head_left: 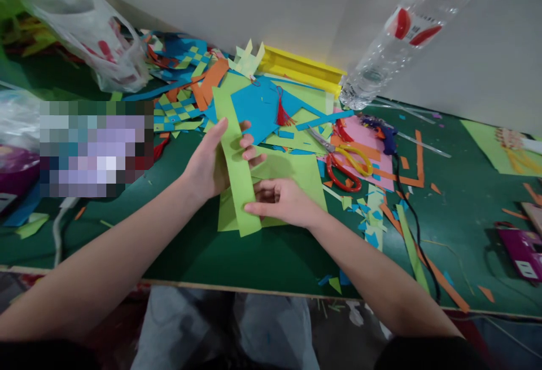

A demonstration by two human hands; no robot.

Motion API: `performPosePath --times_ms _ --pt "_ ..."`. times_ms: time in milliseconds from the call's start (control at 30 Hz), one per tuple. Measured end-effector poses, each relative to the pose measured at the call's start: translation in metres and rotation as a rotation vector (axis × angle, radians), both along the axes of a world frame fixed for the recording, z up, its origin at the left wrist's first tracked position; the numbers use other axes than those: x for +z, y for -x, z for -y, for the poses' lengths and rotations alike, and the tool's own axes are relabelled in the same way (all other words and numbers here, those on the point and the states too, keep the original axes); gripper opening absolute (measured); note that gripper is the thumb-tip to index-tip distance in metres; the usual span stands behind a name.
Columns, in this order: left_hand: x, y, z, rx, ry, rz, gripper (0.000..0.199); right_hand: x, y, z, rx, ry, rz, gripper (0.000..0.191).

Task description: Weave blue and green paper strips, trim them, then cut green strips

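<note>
A long light-green paper strip [238, 169] is held up at a slant between my hands. My left hand [214, 158] grips its upper part, thumb in front and fingers behind. Lower down, my right hand [283, 200] pinches the strip's right edge, thumb on the front and the other fingers partly hidden behind. Under the hands lies a light-green paper sheet [300, 172]. Behind it are a blue paper sheet [254, 107] and a red tassel [283, 110]. Scissors [345, 161] with red and yellow handles rest to the right.
Paper scraps [372, 212] litter the green table [186, 257]. A tall plastic bottle [406, 37] stands back right near a yellow tray [300, 65]. A plastic bag [93, 37] is back left, a blurred-out device [97, 155] left. A black cable [406, 200] crosses the right side.
</note>
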State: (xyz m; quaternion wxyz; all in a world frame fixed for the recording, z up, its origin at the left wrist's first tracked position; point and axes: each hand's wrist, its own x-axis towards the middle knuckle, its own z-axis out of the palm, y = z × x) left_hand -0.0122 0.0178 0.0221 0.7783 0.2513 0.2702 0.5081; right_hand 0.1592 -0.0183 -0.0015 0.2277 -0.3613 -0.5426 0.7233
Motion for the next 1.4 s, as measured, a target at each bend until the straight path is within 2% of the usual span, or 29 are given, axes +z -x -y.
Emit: performPosePath --times_ms 100,200,367,467,533,600,700,767,933,1067,1133,1233,1400 --pt "0.002 0.004 -0.004 0.079 0.05 0.071 0.01 0.0 -0.002 -0.002 0.037 -0.03 -0.002 0.031" --pt "0.003 0.009 -0.008 0.139 0.118 0.177 0.008 -0.001 -0.003 -0.003 0.055 -0.059 0.012 0.028" --pt "0.001 0.015 -0.015 0.259 0.137 0.233 0.022 0.0 -0.005 -0.003 0.114 -0.001 0.0 0.028" --pt "-0.002 0.015 -0.017 0.331 0.084 0.185 0.033 0.0 -0.005 -0.005 0.076 0.034 0.013 0.031" --pt "-0.003 0.012 -0.016 0.362 0.011 0.087 0.049 -0.001 -0.004 -0.007 0.002 0.056 -0.016 0.036" --pt "-0.006 0.008 -0.014 0.357 -0.037 -0.049 0.062 -0.004 -0.003 -0.01 -0.132 0.062 -0.095 0.04" --pt "-0.011 0.002 -0.01 0.293 -0.097 -0.283 0.053 -0.011 -0.003 -0.014 -0.341 0.0 -0.235 0.044" --pt "-0.015 -0.001 -0.007 0.235 -0.208 -0.415 0.044 -0.015 -0.002 -0.016 -0.454 -0.068 -0.294 0.043" --pt "-0.022 0.002 -0.001 0.11 -0.479 -0.699 0.045 -0.021 -0.002 -0.021 -0.716 -0.194 -0.308 0.034" --pt "-0.023 0.002 0.001 0.02 -0.625 -0.976 0.048 -0.022 -0.001 -0.021 -0.754 -0.241 -0.333 0.032" --pt "-0.024 0.001 0.002 0.023 -0.669 -1.068 0.046 -0.023 0.0 -0.02 -0.742 -0.262 -0.323 0.03" --pt "-0.023 0.0 0.002 0.057 -0.738 -1.185 0.038 -0.024 -0.001 -0.017 -0.725 -0.287 -0.264 0.024" --pt "-0.018 0.0 0.003 0.018 -0.815 -1.288 0.032 -0.023 -0.002 -0.016 -0.734 -0.282 -0.285 0.024"
